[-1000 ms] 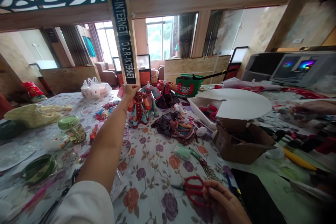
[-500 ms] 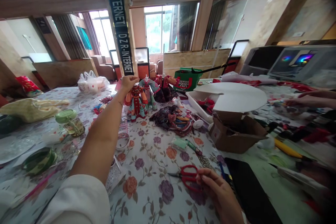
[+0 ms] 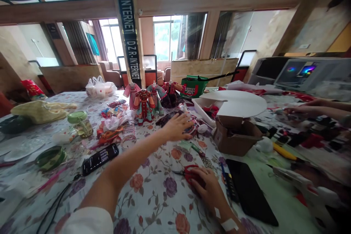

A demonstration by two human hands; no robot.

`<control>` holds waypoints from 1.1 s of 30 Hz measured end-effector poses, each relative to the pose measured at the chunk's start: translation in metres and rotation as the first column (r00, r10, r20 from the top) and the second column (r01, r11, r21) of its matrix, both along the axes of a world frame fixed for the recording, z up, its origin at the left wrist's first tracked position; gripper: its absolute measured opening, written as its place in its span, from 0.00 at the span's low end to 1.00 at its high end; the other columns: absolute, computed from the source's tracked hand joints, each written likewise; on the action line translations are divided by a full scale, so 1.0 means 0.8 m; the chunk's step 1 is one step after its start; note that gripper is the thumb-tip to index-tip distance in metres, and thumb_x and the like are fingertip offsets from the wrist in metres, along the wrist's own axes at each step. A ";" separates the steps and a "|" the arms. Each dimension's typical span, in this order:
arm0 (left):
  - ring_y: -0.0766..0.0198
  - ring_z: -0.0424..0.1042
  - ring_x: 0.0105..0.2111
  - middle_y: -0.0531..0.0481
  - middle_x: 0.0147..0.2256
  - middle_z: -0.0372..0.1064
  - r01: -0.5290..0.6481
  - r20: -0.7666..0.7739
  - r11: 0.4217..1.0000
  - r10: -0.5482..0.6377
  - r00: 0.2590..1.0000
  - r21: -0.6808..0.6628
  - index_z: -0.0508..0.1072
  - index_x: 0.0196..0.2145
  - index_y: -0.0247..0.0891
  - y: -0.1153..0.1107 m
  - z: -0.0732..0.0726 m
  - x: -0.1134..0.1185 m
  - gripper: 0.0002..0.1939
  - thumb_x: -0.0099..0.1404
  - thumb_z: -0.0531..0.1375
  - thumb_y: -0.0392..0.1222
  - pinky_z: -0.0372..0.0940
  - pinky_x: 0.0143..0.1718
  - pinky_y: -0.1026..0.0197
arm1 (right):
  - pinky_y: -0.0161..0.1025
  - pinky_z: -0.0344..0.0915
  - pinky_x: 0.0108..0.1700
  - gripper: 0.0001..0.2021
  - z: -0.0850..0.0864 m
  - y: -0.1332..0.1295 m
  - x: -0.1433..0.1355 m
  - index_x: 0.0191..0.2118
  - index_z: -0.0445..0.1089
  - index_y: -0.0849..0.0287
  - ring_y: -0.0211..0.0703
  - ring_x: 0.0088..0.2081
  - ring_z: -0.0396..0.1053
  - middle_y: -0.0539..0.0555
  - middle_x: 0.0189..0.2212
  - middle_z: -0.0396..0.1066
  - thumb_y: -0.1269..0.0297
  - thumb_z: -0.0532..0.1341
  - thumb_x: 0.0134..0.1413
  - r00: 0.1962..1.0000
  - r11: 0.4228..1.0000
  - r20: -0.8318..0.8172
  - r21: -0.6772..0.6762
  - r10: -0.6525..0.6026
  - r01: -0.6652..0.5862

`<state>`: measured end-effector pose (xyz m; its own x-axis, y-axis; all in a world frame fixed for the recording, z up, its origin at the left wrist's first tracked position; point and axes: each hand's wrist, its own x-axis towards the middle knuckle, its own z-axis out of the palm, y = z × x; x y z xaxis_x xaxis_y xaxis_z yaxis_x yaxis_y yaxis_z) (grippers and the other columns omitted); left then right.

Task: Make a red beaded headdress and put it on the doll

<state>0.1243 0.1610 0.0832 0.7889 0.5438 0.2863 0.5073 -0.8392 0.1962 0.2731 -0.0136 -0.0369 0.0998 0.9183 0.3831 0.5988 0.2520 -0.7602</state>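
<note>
My left hand (image 3: 177, 127) reaches across the table with its fingers spread and nothing in them. It is over or just in front of a dark plastic bag (image 3: 163, 120) of coloured bits, partly hidden by the hand; contact I cannot tell. Left of it stand small headless doll figures in robes: a red and teal one (image 3: 143, 106), a pink one (image 3: 131, 92), a green one (image 3: 155, 97) and a dark red one (image 3: 171, 91). Low on the right, my right hand (image 3: 207, 182) has its fingers closed over the red handles of scissors (image 3: 189, 172), whose blades point left.
A cardboard box (image 3: 233, 142) and a white round board (image 3: 244, 103) lie to the right, beside a black tablet (image 3: 251, 192). On the left are a phone (image 3: 100, 158), a lidded jar (image 3: 80, 124) and a green ring (image 3: 51, 157). Another person's hands (image 3: 307, 108) work at far right.
My left hand has left the doll figures and moved right and nearer, its fingers now spread. My right hand has shifted left and lies further over the scissors' handles.
</note>
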 end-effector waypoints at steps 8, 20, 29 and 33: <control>0.50 0.49 0.63 0.42 0.65 0.45 -0.104 0.060 0.950 0.127 0.990 -0.293 0.54 0.63 0.39 -0.063 -0.130 -0.018 0.29 0.67 0.49 0.51 0.50 0.60 0.49 | 0.50 0.63 0.46 0.11 -0.006 0.010 0.007 0.39 0.77 0.57 0.54 0.42 0.69 0.58 0.39 0.76 0.65 0.58 0.52 0.955 0.985 0.250 0.018 0.160 -0.169; 0.57 0.64 0.52 0.40 0.51 0.61 -0.005 0.460 0.867 0.269 0.846 -0.498 0.70 0.53 0.37 -0.063 -0.170 -0.012 0.19 0.64 0.54 0.40 0.60 0.54 0.56 | 0.48 0.62 0.54 0.16 0.030 0.049 0.013 0.52 0.67 0.62 0.51 0.54 0.63 0.62 0.51 0.67 0.67 0.56 0.59 0.915 0.998 0.401 0.057 -0.048 0.027; 0.54 0.63 0.55 0.39 0.55 0.64 -0.043 0.601 0.870 0.374 0.706 -0.491 0.74 0.49 0.37 -0.071 -0.171 -0.008 0.18 0.61 0.58 0.38 0.54 0.59 0.51 | 0.48 0.68 0.46 0.16 0.094 0.237 0.048 0.51 0.64 0.62 0.46 0.46 0.68 0.58 0.49 0.66 0.61 0.58 0.60 0.762 0.920 0.600 -0.107 -0.242 0.377; 0.54 0.65 0.53 0.39 0.56 0.64 -0.046 0.618 0.859 0.403 0.675 -0.511 0.76 0.46 0.36 -0.068 -0.173 -0.005 0.17 0.59 0.60 0.39 0.58 0.57 0.53 | 0.48 0.68 0.45 0.16 0.093 0.258 0.048 0.51 0.64 0.63 0.46 0.45 0.68 0.59 0.48 0.66 0.61 0.58 0.60 0.742 0.890 0.631 -0.178 -0.225 0.421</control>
<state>0.1207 0.1070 -0.0556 0.2965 0.8757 0.3810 0.2360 -0.4538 0.8593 0.3118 0.1932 0.0373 0.2607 0.9467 0.1892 0.9469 -0.2126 -0.2411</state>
